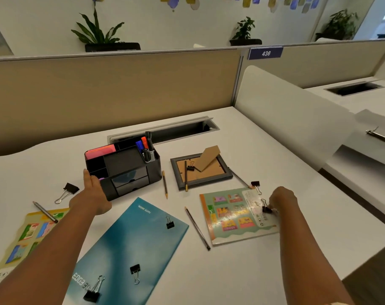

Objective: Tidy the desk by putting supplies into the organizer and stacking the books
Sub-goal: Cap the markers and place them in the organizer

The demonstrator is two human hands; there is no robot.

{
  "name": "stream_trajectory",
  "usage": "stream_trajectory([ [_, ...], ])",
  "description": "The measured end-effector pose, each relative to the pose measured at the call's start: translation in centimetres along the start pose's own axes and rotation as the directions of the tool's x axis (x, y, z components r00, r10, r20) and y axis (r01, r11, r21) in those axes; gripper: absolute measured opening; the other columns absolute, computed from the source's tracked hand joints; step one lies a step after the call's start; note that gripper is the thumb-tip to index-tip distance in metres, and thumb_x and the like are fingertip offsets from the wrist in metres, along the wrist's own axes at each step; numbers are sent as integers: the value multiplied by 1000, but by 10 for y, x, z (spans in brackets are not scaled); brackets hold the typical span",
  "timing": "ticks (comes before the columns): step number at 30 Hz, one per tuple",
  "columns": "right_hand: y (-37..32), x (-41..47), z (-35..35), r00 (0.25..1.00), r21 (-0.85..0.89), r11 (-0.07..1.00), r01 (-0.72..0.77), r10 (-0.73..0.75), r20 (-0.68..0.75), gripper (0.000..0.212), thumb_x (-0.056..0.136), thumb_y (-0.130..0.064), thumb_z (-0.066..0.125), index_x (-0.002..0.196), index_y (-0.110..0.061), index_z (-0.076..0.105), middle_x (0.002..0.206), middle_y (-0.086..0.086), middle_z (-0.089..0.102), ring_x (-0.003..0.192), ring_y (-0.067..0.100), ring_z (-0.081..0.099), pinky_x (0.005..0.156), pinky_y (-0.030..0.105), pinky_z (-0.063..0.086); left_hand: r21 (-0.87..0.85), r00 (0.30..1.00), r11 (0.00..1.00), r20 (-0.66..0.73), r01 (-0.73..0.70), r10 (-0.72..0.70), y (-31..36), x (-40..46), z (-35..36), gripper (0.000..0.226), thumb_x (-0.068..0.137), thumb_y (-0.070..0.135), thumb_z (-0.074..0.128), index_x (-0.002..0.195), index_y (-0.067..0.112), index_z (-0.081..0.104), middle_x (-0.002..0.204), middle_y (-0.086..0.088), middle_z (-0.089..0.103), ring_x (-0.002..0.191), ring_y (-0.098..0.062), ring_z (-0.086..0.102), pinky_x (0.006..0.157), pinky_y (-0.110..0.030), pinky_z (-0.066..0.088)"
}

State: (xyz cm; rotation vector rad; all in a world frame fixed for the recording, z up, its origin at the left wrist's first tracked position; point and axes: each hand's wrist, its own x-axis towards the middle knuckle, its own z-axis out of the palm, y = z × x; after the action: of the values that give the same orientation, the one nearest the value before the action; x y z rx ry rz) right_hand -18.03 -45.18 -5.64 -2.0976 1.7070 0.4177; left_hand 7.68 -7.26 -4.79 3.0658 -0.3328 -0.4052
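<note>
A black desk organizer stands mid-desk with markers and pink notes in it. My left hand rests against its left front corner, fingers straight. My right hand pinches a small black binder clip lying on a colourful booklet. A blue notebook lies in front with three binder clips on it. Another colourful booklet lies at the left under a pencil. More pencils and clips are scattered about.
A photo frame lies face down right of the organizer, with a pencil and a clip on it. An open cable tray runs behind. A beige partition closes the back; a white divider stands on the right.
</note>
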Motion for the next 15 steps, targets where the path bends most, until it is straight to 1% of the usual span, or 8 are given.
stream_trajectory([
  [1, 2, -1, 0, 1000, 12, 1000, 7, -7, -14, 8, 83, -7, 61, 82, -5, 54, 114, 14, 60, 101, 29, 58, 64, 26, 38, -6, 1000, 1000, -1, -4, 4, 0, 0, 0, 98, 81, 18, 67, 147, 6, -4, 152, -6, -33, 130, -33, 43, 100, -40, 45],
  [3, 6, 2, -1, 999, 15, 1000, 22, -22, -24, 17, 83, -7, 59, 99, -3, 58, 117, 14, 60, 107, 29, 57, 68, 26, 37, -13, 1000, 1000, -2, -10, 10, 0, 1, -1, 97, 80, 18, 67, 147, 6, -3, 153, -7, -31, 131, -33, 42, 100, -40, 45],
  [4, 8, 2, -2, 1000, 1, 1000, 24, -24, -8, 16, 83, -7, 60, 98, -2, 58, 118, 14, 60, 104, 29, 57, 66, 25, 38, -11, 1000, 1000, -1, -12, 12, -1, 1, -1, 98, 80, 18, 67, 147, 6, -3, 153, -7, -31, 131, -33, 41, 101, -39, 45],
  [5, 11, 0, -4, 1000, -24, 999, 23, -23, 10, 9, 81, -7, 62, 89, -3, 58, 117, 13, 60, 97, 28, 57, 61, 23, 40, -9, 1000, 1000, 0, -11, 11, -1, 1, -1, 98, 81, 18, 67, 147, 6, -4, 152, -7, -32, 131, -32, 41, 101, -39, 44],
  [7, 15, -2, -6, 997, -77, 997, -5, 11, 75, 23, 75, -11, 70, 69, -5, 49, 114, 9, 62, 83, 23, 53, 46, 24, 35, -6, 1000, 1000, 0, -7, 7, -1, 1, -1, 98, 81, 18, 67, 147, 5, -5, 152, -7, -33, 132, -32, 41, 102, -39, 44],
  [10, 18, -5, -2, 991, -121, 992, -28, 43, 125, 33, 71, -18, 76, 61, -9, 46, 90, 5, 61, 79, 19, 51, 46, 24, 37, -5, 1000, 1000, -3, -9, 9, 0, 1, -1, 99, 80, 18, 67, 147, 5, -4, 152, -6, -33, 132, -32, 41, 102, -39, 44],
  [12, 17, -5, -1, 995, -68, 997, -25, 32, 93, 33, 70, -14, 76, 60, -8, 46, 79, 5, 55, 77, 20, 53, 42, 23, 33, 0, 1000, 1000, -1, -9, 9, 0, 0, -2, 98, 81, 18, 67, 147, 5, -4, 152, -7, -33, 132, -32, 40, 102, -39, 43],
  [15, 14, -1, -6, 1000, 46, 999, 15, -14, -26, 30, 73, -7, 71, 59, -6, 45, 79, 10, 56, 76, 24, 55, 40, 22, 30, -5, 1000, 1000, -6, -11, 11, 0, -4, -3, 97, 82, 19, 66, 147, 5, -5, 152, -7, -32, 132, -31, 41, 102, -38, 43],
])
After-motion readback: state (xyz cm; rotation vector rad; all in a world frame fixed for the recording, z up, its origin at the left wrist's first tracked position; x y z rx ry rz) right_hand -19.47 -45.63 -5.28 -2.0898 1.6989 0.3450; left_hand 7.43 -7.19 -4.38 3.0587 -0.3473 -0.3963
